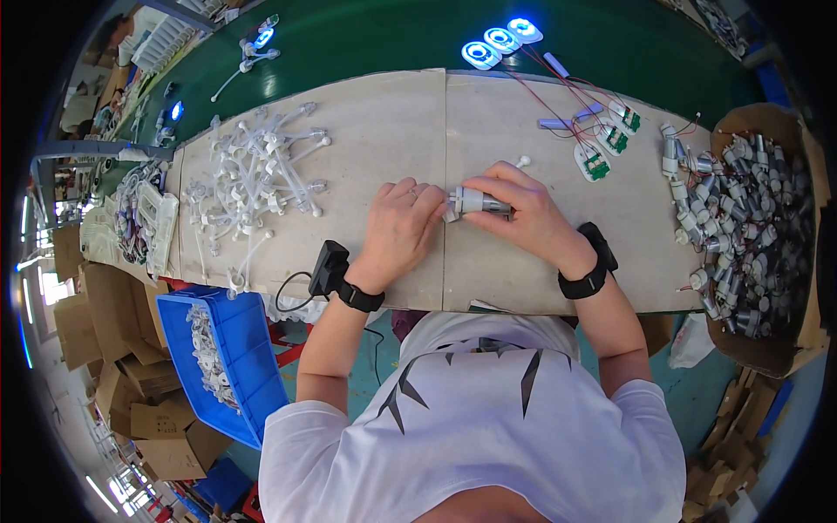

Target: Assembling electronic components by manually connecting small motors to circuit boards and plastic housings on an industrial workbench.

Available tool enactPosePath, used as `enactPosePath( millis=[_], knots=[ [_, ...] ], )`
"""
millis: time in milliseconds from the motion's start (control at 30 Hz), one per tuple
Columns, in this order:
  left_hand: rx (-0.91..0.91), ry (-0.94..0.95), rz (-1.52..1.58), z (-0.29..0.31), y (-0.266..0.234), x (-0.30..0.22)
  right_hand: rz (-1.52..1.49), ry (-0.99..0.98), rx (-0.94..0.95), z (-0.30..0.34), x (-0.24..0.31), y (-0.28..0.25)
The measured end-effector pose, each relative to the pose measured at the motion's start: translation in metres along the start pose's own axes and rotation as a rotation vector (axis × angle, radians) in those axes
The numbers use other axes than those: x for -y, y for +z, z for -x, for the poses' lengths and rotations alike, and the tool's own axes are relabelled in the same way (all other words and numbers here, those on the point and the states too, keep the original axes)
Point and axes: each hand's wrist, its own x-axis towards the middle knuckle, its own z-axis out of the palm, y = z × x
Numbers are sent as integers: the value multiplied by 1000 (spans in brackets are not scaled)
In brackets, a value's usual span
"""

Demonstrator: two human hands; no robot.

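Over the front middle of the work mat, my right hand (534, 216) grips a small motor (485, 203) with a silver cylindrical body and a white plastic end. It lies roughly level, white end to the left. My left hand (399, 230) is closed at that end, its fingertips against a small clear-white plastic fitting (451, 209). How far the fitting sits on the motor is hidden by my fingers. Just beyond my right hand lies a thin white piece with a round tip (523, 161).
A pile of white tube pieces (261, 166) lies left. Back right are blue-lit rings (501, 39), purple cylindrical cells (588, 112) and wired green circuit boards (593, 163). A carton (806, 288) of motors stands right; a blue bin (253, 357) with clear parts stands lower left.
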Motion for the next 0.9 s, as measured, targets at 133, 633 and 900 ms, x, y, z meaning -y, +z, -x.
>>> enactPosePath(
  millis=[133, 633, 900],
  knots=[
    [2, 14, -11, -1, -1, 0, -7, 21, 9, 0, 1, -1],
    [-11, 32, 15, 0, 0, 1, -12, 19, 27, 0, 2, -1],
    [-5, 51, 21, 0, 2, 3, 28, -2, 62, 0, -1, -3]
  ],
)
